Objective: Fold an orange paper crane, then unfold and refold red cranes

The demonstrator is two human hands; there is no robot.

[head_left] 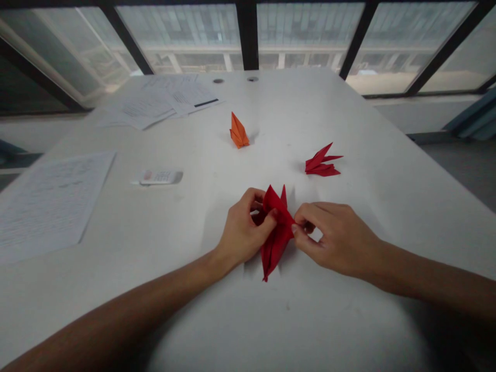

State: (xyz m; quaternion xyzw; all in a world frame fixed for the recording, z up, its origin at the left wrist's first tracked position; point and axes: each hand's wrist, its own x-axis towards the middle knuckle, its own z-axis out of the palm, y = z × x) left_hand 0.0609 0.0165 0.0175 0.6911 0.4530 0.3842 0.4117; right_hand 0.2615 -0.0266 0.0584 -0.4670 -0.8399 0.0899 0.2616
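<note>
The left hand (246, 227) curls half closed, its fingertips pinching one side of a folded red origami paper (276, 245), while the right hand (335, 238) grips the opposite side between thumb and forefinger. The paper sits mid-tabletop, its point aimed toward the near edge of the white tabletop (163, 274). Holding close to the folds, as both hands do, helps keep the layers aligned. A printed sheet (50, 206) lies by the left edge, and loose printed papers (163, 101) lie near the far edge. Beyond the hands rest a red origami piece (321, 161) and an orange origami piece (238, 131). A white remote control (158, 177) lies left of the hands.
</note>
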